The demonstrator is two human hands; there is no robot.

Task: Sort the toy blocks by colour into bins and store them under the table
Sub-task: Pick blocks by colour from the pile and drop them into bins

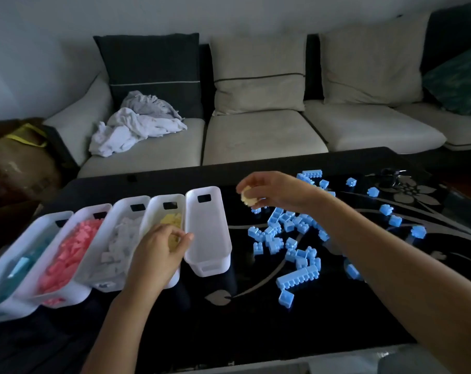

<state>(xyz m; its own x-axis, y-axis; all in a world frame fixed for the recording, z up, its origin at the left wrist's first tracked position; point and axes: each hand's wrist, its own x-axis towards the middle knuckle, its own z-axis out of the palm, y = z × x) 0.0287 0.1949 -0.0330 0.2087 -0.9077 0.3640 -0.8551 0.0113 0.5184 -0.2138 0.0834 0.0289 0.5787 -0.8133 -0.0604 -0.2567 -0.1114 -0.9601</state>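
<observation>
Several white bins stand in a row at the left of the black table (pixel 229 319). From the left they hold teal blocks (pixel 21 265), pink blocks (pixel 69 252), white blocks (pixel 118 247) and yellow blocks (pixel 172 220); the rightmost bin (pixel 207 230) holds nothing. My left hand (pixel 158 255) is over the yellow bin, fingers curled round a yellow block. My right hand (pixel 272 190) holds yellow blocks (pixel 248 199) in the air, right of the bins. Many blue blocks (pixel 291 238) lie scattered on the table below it.
A light sofa (pixel 256 130) with cushions runs behind the table, a heap of white cloth (pixel 137 125) on its left seat. A brown bag (pixel 15 157) sits at the far left. Keys (pixel 390 174) lie at the table's far right.
</observation>
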